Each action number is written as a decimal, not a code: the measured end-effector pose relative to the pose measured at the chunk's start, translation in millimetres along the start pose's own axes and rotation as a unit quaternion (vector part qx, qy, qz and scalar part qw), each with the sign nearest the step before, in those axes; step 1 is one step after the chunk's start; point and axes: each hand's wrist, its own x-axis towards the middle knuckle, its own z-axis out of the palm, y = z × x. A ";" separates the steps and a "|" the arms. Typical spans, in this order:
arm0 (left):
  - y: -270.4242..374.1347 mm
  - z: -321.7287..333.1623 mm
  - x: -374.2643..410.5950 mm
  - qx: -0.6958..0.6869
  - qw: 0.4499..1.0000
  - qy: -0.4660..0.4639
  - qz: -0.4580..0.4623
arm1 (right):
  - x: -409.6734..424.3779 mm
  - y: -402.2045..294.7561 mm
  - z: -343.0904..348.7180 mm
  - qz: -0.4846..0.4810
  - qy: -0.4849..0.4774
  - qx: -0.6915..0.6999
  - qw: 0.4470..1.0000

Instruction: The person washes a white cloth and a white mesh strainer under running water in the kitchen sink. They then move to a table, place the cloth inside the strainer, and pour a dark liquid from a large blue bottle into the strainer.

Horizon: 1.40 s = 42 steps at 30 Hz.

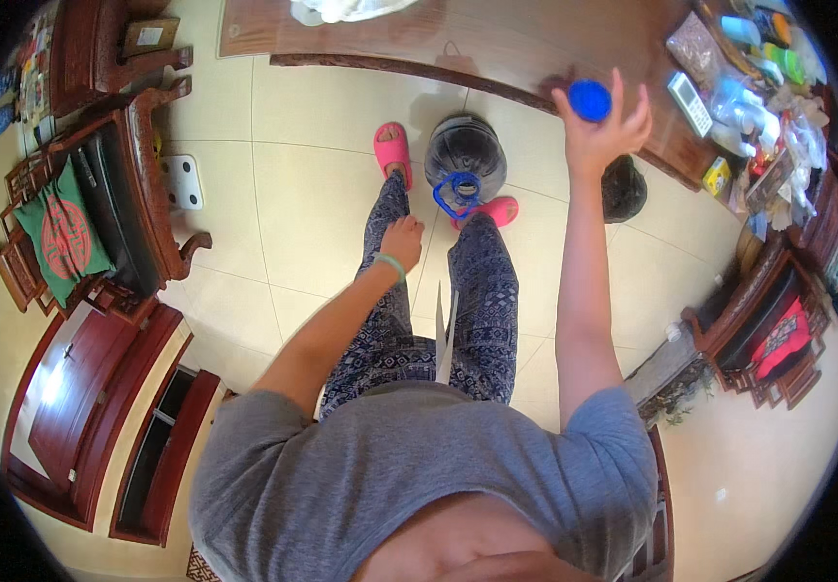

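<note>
My right hand (pixel 603 131) is stretched out over the edge of a wooden table, with a round blue plastic cap (pixel 590 100) between the thumb and index finger; the other fingers are spread. My left hand (pixel 402 244) hangs loosely curled above my left knee, with a pale green bangle at the wrist; whether it holds anything cannot be told. A large clear plastic water jug (pixel 465 149) stands upright on the floor between my feet. Its open-looking neck has a blue carrying handle (pixel 442 195) around it.
The wooden table (pixel 521 51) lies ahead, with a white remote control (pixel 689 104), a small yellow box (pixel 716 177) and plastic bags at its right. A black bag (pixel 623 189) rests on the floor by its edge. Carved wooden chairs stand left and right; a white scale (pixel 182 182) lies at left.
</note>
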 end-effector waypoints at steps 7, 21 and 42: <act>-1.7 29.8 80.8 0.249 0.949 -0.048 0.188 | -3.3 32.6 29.5 0.052 -0.061 -0.050 0.995; 56.2 11.8 120.7 0.228 0.907 -0.350 0.062 | -53.8 43.7 -34.0 0.150 -0.031 0.097 0.983; 169.3 -90.2 41.4 0.223 0.961 -0.161 0.015 | -404.6 73.4 -239.0 0.536 -0.247 0.287 0.754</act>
